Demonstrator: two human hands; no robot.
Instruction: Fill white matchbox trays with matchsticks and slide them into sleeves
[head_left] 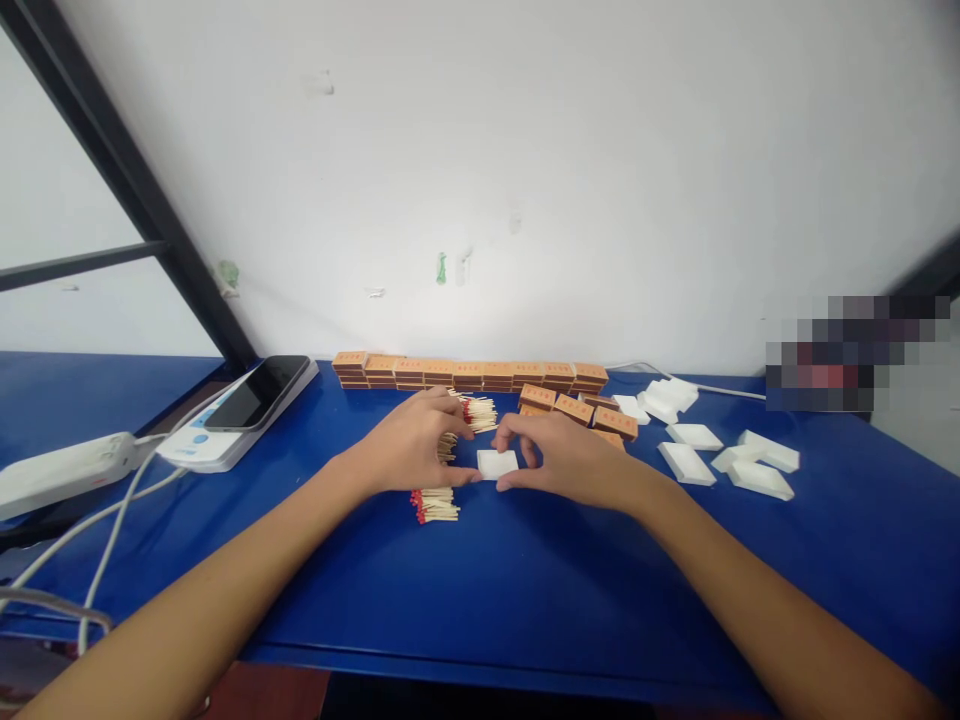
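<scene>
A small white matchbox tray [497, 464] lies on the blue table between my hands. My right hand [566, 455] has its thumb and index finger at the tray's near and far edges, lightly gripping it. With thumb and fingers apart, my left hand [412, 440] arches over red-tipped matches [448, 447], partly hiding them; its thumb tip is at the tray's left side. Another bunch of matches [436, 505] lies just in front of that hand, and a further pile [480, 412] sits behind the tray.
Stacked matchboxes [469, 375] form a row along the wall. Several loose matchboxes [574, 408] lie behind my right hand, and white trays [686, 463] are scattered to the right. A phone [259, 393] rests on a white device [199, 440] at left, near a power strip [67, 472] and cables.
</scene>
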